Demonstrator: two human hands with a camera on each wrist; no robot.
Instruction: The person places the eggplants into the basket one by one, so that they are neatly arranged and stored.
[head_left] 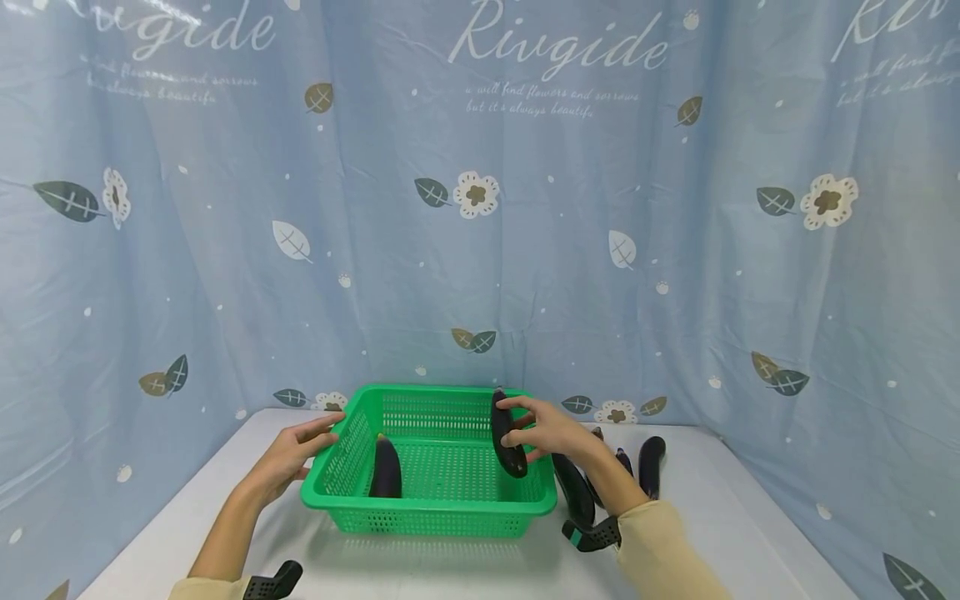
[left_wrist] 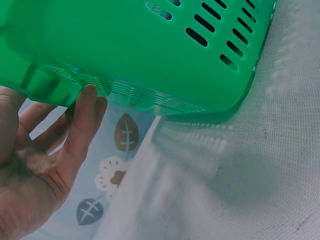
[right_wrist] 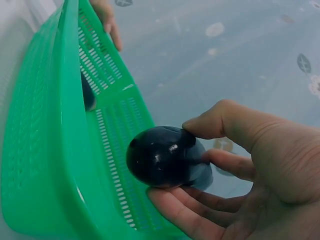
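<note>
A green perforated plastic basket (head_left: 427, 506) stands on the white table. Over its right end, my right hand (head_left: 551, 431) holds a dark eggplant (head_left: 506, 433) between thumb and fingers; the right wrist view shows this eggplant (right_wrist: 162, 157) end-on, with the basket's inside beyond it. Another eggplant (head_left: 386, 468) lies inside the basket at the left. At the basket's left rim is my left hand (head_left: 288, 457), its fingers fairly straight. In the left wrist view the fingertips of the left hand (left_wrist: 50, 155) touch the basket's rim from outside.
To the right of the basket, several eggplants lie on the table (head_left: 720, 508), partly behind my right forearm; the rightmost eggplant (head_left: 651, 467) shows plainly. A blue patterned curtain (head_left: 480, 275) hangs along the back and sides. Each wrist carries a black strap.
</note>
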